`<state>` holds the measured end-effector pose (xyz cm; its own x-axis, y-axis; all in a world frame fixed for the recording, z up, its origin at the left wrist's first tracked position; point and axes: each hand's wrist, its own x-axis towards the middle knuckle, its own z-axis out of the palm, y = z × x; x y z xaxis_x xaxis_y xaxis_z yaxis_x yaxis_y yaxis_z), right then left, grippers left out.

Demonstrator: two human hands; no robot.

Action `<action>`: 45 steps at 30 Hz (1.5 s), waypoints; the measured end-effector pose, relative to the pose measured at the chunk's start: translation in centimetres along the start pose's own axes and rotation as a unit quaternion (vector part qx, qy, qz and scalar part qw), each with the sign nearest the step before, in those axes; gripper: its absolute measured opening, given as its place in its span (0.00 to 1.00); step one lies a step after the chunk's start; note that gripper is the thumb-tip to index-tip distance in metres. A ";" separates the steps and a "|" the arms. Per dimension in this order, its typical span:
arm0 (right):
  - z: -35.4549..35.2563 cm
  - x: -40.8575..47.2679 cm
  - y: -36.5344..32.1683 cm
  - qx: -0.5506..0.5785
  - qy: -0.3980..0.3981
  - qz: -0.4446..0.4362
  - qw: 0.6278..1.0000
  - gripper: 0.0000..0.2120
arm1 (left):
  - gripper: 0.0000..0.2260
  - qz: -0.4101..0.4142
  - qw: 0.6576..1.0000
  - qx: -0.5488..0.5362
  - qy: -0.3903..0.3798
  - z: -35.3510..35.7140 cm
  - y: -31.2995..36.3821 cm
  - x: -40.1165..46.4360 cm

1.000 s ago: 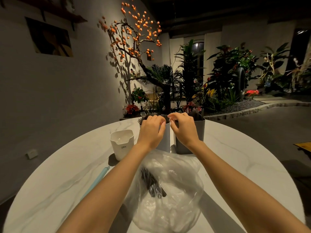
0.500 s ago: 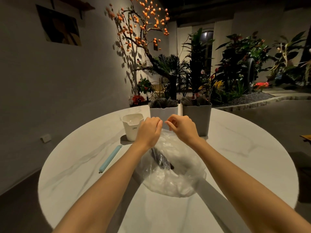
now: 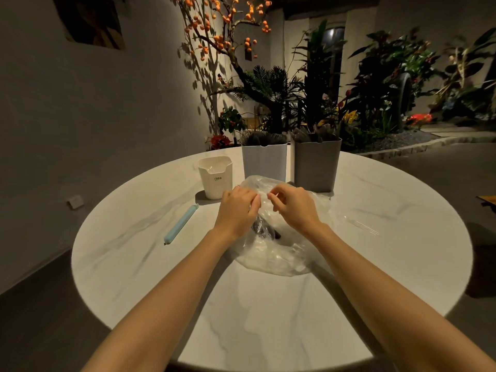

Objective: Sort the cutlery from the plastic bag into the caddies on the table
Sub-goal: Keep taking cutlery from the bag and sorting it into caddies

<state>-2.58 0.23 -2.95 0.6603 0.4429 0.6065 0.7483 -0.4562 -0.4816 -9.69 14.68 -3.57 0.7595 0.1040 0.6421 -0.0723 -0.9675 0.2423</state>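
Note:
A clear plastic bag lies on the round white table, with dark cutlery showing through it. My left hand and my right hand sit at the bag's upper opening, fingers curled and pinching the plastic. Behind the bag stand a white caddy and a grey caddy, both holding dark cutlery. A smaller cream caddy stands to their left and looks empty.
A light blue bag clip lies on the table left of my left arm. A clear plastic strip lies to the right of the bag. Plants and a tree with orange fruit stand behind the table.
Both hands have come back from the caddy tops toward me and down onto the bag's opening. The view has pulled back from the table.

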 end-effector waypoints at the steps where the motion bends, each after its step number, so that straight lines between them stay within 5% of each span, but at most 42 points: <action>1: 0.2 -0.2 0.2 -0.002 0.005 0.003 1.000 0.10 | 0.14 0.000 1.000 0.015 0.002 0.3 -0.1 -0.4; 7: 0.2 -0.3 1.5 -0.052 -0.003 0.056 0.997 0.12 | 0.10 -0.075 0.994 0.059 0.049 0.9 -0.5 -1.4; 11: -0.2 -0.4 2.4 -0.096 -0.057 0.075 0.991 0.19 | 0.21 -0.174 0.978 0.086 -0.078 0.6 -0.4 -2.0; 15: -0.5 -0.4 2.5 -0.164 -0.046 0.077 0.982 0.20 | 0.28 -0.216 0.963 -0.018 -0.161 1.0 -0.8 -1.9; 19: -0.1 -0.4 2.7 -0.082 -0.081 0.087 0.990 0.19 | 0.32 -0.246 0.946 -0.167 -0.131 0.8 -0.7 -1.8; 30: 1.2 1.9 2.7 -0.098 -0.291 0.120 0.944 0.26 | 0.23 -0.297 0.916 -0.269 -0.033 1.0 -1.1 -0.9; 45: 2.7 2.4 1.1 -0.066 -0.256 0.087 0.960 0.12 | 0.21 -0.330 0.868 -0.366 -0.060 1.5 -1.7 -0.9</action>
<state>-0.05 2.88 -3.76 0.7449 0.6570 0.1161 0.6311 -0.6374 -0.4421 -9.26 15.88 -5.66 0.8508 0.5121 0.1181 0.0460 -0.2964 0.9540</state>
